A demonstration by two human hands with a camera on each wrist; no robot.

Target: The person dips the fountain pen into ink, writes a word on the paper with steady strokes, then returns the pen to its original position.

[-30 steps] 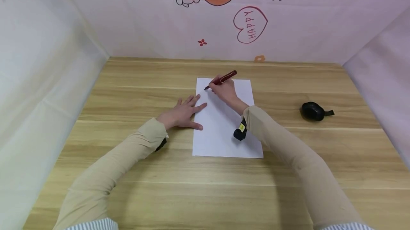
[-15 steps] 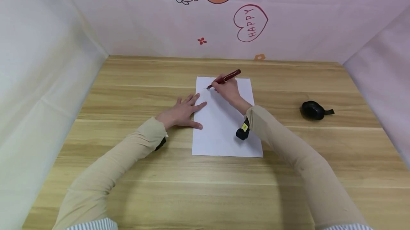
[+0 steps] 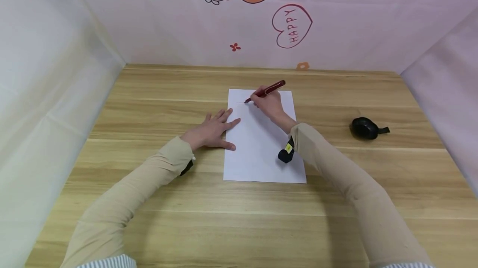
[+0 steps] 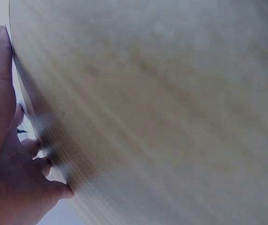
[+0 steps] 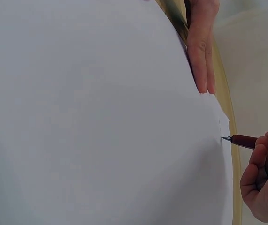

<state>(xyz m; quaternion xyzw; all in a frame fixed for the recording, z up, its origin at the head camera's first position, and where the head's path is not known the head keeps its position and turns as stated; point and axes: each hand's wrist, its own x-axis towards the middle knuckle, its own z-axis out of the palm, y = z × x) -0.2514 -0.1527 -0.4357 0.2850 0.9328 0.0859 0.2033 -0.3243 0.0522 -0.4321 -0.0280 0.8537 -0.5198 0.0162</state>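
Right hand [image 3: 271, 104]: fingers curled, pinching a dark red pen [image 3: 274, 87] just behind its nib; nib touches the paper [image 3: 259, 152] at the right end of a thin line [image 3: 240, 103], near the far edge. Left hand [image 3: 212, 132]: fingers spread across the paper's left edge. Paper flat on bench [image 3: 224, 226]. Wall [image 3: 168, 31] reads "HAPPY" in a red heart [image 3: 292, 26]; nearby text, cut off: "Happine", "a bad th", "many tim".

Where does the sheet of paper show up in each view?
Head: the paper lies near the middle.
Left wrist: only a thin pale strip of it, far left.
Right wrist: the paper fills most of the picture.
Shared landmark: the left hand, seen in all three.
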